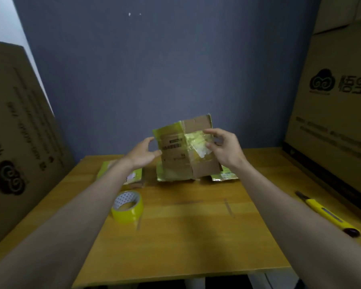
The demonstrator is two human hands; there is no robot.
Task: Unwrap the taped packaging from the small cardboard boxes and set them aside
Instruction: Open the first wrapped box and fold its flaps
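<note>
Small cardboard box [181,151]: brown, creased, glossy yellow tape peeling, held above far end of wooden table [186,236]. Left hand [143,153] grips left edge; right hand [225,148] pinches crinkled tape. Yellow tape roll [127,206] near.

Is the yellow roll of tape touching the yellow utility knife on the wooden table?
Apart. The head view shows the yellow tape roll left of centre and the yellow utility knife near the right edge, with bare wooden table between them.
</note>
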